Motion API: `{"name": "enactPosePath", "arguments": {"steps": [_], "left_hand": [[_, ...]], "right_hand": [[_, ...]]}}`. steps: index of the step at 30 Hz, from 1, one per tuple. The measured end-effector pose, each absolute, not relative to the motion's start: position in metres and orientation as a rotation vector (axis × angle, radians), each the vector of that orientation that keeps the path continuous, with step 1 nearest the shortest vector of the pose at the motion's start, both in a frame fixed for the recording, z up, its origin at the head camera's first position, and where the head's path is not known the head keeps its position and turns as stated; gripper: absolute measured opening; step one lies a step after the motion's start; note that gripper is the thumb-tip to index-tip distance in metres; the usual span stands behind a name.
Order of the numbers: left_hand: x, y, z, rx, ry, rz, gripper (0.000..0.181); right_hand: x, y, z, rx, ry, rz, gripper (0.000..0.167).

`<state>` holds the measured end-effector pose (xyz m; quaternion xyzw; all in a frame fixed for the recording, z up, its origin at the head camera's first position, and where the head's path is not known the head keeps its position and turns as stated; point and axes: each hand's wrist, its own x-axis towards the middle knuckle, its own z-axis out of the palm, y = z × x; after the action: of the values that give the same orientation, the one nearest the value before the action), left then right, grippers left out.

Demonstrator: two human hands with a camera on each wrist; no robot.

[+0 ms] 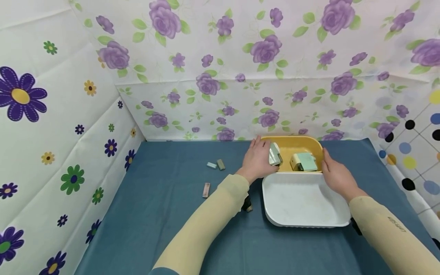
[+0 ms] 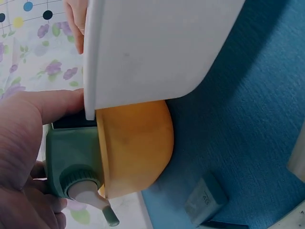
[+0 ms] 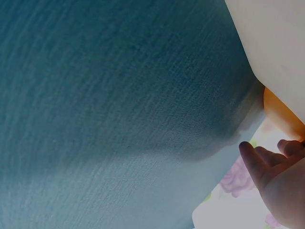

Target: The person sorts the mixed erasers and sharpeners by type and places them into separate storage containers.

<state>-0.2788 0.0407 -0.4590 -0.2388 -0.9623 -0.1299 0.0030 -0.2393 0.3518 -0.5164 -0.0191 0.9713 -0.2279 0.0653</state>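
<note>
My left hand grips a green pencil sharpener with a crank handle at the left end of a yellow bin. In the left wrist view its thumb touches the rim of a white bin, which sits directly in front of the yellow one. A second mint-green sharpener with a cream part lies inside the yellow bin. My right hand holds the yellow bin's right rim. In the right wrist view some of its fingers stretch out below the bin, and the thumb is hidden.
Left of the bins, a light blue eraser, a grey-green eraser and a pink eraser lie on the blue tablecloth. A dark item shows partly from under my left sleeve. Flowered cloth rises behind the table.
</note>
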Motion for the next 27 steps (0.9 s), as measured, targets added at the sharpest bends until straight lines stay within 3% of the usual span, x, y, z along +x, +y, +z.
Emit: {"name": "enactPosePath", "arguments": {"steps": [27], "left_hand": [[-0.292,0.057,-0.461,-0.951,-3.037,-0.212,0.094]], "right_hand": [[-0.240,0.350,-0.515,-0.044,2.940,-0.684,0.067]]}}
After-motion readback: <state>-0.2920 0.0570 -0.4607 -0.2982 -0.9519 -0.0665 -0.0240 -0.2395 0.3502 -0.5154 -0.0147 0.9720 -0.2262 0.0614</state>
